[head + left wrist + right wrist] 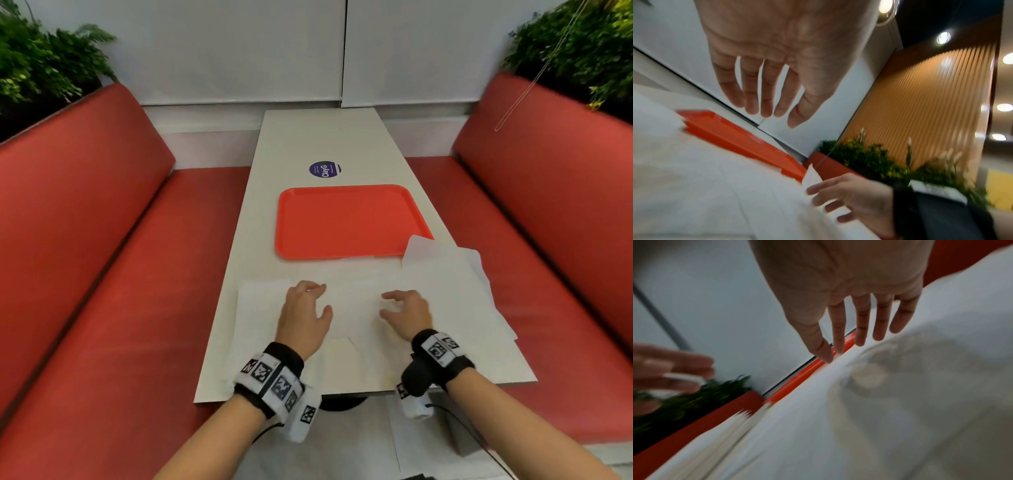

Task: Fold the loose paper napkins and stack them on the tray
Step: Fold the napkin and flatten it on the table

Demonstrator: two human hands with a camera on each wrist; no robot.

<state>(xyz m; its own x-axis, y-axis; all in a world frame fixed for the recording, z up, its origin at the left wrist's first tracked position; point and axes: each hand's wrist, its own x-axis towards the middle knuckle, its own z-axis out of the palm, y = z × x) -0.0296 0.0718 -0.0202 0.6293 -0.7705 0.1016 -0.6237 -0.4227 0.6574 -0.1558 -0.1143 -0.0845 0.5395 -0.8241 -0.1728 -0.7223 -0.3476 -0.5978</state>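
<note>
Hands over loose napkins point(445, 287) on tabletop point(329, 144): left hand point(303, 317) and right hand point(407, 313) both grips apart, fingers relaxed, holding nothing. Red tray point(346, 221) just beyond, bare.

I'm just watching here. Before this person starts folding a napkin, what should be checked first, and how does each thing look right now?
1. Tray free to take a stack: ok, nothing lies in it, though a napkin corner overlaps its near right rim.
2. Loose napkins within reach: ok, spread on the table beside both hands.
3. Left hand free: ok, fingers relaxed, holding nothing.
4. Right hand free: ok, fingers spread above the paper.
5. A single napkin separated out: cannot tell, the white sheets overlap.
</note>
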